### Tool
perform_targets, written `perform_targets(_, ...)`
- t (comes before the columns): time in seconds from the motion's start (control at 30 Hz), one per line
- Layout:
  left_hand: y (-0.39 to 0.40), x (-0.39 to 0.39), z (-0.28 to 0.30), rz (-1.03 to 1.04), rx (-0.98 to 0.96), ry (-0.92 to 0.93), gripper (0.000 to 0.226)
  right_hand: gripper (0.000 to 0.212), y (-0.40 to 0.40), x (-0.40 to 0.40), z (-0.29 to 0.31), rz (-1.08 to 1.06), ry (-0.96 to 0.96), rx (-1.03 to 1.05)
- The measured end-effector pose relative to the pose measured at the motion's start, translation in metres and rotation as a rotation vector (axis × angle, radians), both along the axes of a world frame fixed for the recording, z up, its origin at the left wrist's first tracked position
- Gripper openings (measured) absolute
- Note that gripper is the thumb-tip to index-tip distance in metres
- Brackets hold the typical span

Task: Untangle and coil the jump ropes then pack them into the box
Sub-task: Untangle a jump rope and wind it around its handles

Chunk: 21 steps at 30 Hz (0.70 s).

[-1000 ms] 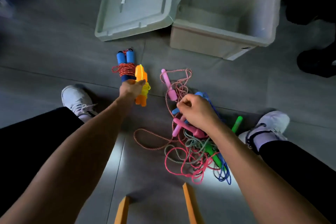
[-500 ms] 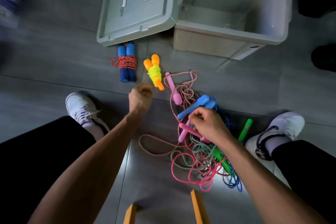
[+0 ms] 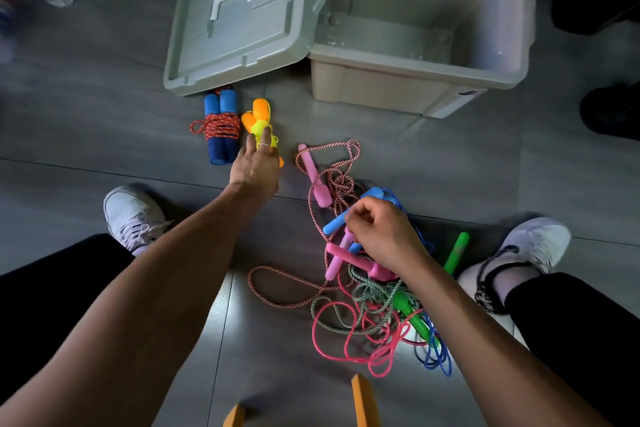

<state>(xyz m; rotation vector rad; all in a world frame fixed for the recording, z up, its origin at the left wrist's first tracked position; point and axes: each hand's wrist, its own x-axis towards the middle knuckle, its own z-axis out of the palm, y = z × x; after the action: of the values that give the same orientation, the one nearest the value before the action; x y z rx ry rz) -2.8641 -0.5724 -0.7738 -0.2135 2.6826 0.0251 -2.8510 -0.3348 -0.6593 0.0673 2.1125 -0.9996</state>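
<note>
Two jump ropes are already coiled on the floor just in front of the lid [image 3: 242,21]: one with dark blue foam handles [image 3: 219,130] bound in red-speckled cord, and beside it one with orange handles [image 3: 260,116] wrapped in yellow cord. My left hand [image 3: 255,168] reaches over the orange bundle, fingers straight and laid on it. My right hand [image 3: 379,230] is curled into the tangled pile [image 3: 374,305] between my feet, pinching among its pink and blue handles; what exactly it grips I cannot tell. That pile mixes a pink cord, a green-grey cord, a blue cord and a red-and-white twisted cord, with pink, light blue and green handles. The box [image 3: 408,80] stands open beyond, nothing visible inside, its lid lying flat to its left.
</note>
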Motion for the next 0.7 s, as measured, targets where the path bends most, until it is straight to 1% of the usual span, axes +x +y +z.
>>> perform_targets(0.07,-0.002,0.006,0.001,0.015,-0.021,0.02,0.044,0.014,-0.001,0.0,-0.002,0.014,0.006,0.014)
perform_targets(0.17,-0.005,0.018,0.004,0.015,-0.046,0.017,0.043,0.013,0.001,0.006,-0.004,-0.03,-0.03,-0.023)
perform_targets(0.23,0.001,0.028,0.012,0.079,-0.01,0.051,0.04,0.013,0.005,0.011,-0.003,-0.035,-0.032,-0.024)
perform_targets(0.3,0.014,0.04,0.022,0.139,0.118,0.099,0.03,0.013,0.012,0.016,-0.002,-0.019,-0.002,0.014)
perform_targets(0.37,0.031,0.054,0.028,0.194,0.323,0.152,0.021,0.012,0.025,0.02,-0.005,0.005,0.031,0.098)
perform_targets(0.43,0.052,0.066,0.029,0.194,0.471,0.175,0.014,0.013,0.041,0.023,-0.008,-0.03,0.028,0.132)
perform_targets(0.53,0.084,0.071,0.02,0.168,0.533,0.12,0.012,0.012,0.063,0.028,-0.01,-0.08,0.033,0.159)
perform_targets(0.6,0.102,0.067,0.009,0.187,0.515,0.069,0.013,0.012,0.076,0.032,-0.011,-0.081,0.051,0.174)
perform_targets(0.7,0.12,0.06,-0.002,0.291,0.48,-0.035,0.014,0.014,0.093,0.041,-0.014,-0.08,0.086,0.167)
